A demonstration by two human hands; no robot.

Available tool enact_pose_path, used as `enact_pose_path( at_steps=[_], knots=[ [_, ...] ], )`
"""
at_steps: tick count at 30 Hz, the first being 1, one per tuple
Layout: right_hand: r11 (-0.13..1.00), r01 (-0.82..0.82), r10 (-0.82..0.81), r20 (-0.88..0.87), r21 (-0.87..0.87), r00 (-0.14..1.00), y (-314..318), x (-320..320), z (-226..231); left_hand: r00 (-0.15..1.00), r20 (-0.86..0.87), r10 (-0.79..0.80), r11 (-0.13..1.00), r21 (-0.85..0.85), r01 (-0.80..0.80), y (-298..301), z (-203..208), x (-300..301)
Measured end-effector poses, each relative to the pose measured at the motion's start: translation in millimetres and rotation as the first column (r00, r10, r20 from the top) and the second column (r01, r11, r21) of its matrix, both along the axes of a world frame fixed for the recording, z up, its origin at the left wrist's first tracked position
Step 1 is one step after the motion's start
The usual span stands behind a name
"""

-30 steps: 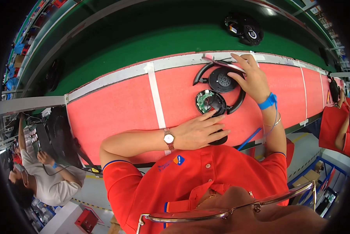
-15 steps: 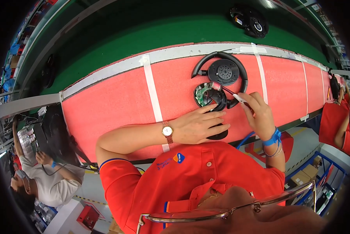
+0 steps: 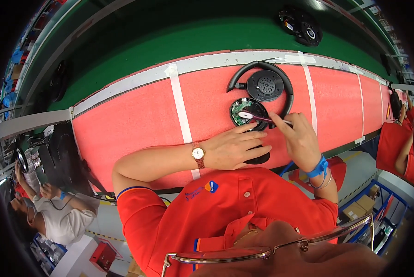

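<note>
1. Head view: a black headset (image 3: 289,97) is laid on the pink-covered table (image 3: 133,120) in front of the person, with its curved band turned toward the far edge.
2. Inside the band, a perforated ear cup (image 3: 265,86) is seen face up; just nearer the person, an opened ear cup (image 3: 258,106) is set, and a green circuit board (image 3: 237,109) is exposed in it.
3. By the right hand (image 3: 303,136), a slim dark tool (image 3: 265,119) is gripped between thumb and fingers; its white rounded end (image 3: 245,115) is held over the opened ear cup, though whether contact is made cannot be told.
4. The left hand (image 3: 237,150) is laid palm down with its fingers spread, and nothing is clasped by it; its foremost fingertips are placed at the near rim of the opened ear cup.
5. A black round piece (image 3: 260,161) is partly covered by the other fingers of that hand.
6. A watch (image 3: 198,153) is worn on the left wrist, a blue strap (image 3: 317,167) on the right.
7. The table is crossed by white tape (image 3: 181,106); beyond it, a second headset (image 3: 308,31) is carried on a green surface (image 3: 170,60).
</note>
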State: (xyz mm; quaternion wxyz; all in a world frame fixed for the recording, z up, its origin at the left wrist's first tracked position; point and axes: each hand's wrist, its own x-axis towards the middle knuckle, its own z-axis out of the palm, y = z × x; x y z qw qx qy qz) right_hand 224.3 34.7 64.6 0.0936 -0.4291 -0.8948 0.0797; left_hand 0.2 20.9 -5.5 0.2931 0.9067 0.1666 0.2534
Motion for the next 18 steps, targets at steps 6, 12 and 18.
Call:
enact_pose_path(
  at_steps=[6, 12, 18],
  knots=[
    [0.994, -0.028, 0.028, -0.001, -0.103, 1.0, -7, -8, 2, 1.0, -0.001, 0.006, 1.0, -0.012, -0.006, 0, -2, 0],
    [0.992, -0.028, 0.018, -0.084, -0.126, 0.996, -10, -7, -2, 1.0, -0.001, 0.014, 0.999, -0.037, -0.014, 0, 1, -1],
    [0.988, 0.094, -0.102, -0.057, -0.123, 0.993, -14, -6, -7, 0.998, 0.047, 0.028, 0.999, -0.048, -0.026, 0, -1, 1]
  ],
)
